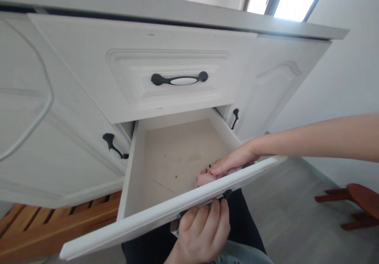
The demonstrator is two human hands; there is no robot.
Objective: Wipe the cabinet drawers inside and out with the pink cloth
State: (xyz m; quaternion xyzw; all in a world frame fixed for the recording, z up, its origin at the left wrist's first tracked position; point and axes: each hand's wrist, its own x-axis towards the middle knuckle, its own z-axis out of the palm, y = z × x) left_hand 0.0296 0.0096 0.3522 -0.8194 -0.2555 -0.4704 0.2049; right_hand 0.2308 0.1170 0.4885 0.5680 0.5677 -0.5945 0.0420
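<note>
A white drawer (174,202) is pulled out below a closed upper drawer. My left hand (204,228) is wrapped round the dark handle (227,194) on its front. Inside the drawer, at the front right corner, my right hand (233,161) rests on a pink cloth-like item (204,179); its fingertips are pressed on it, and part of the item is hidden by the hand and the drawer front. The beige drawer bottom (166,153) shows a few small dark specks.
The closed upper drawer has a dark handle (179,79). Cabinet doors with handles (114,145) stand on both sides. A white cable (49,94) hangs at left. Slatted wood (62,224) lies low left, a reddish stool (364,200) at right.
</note>
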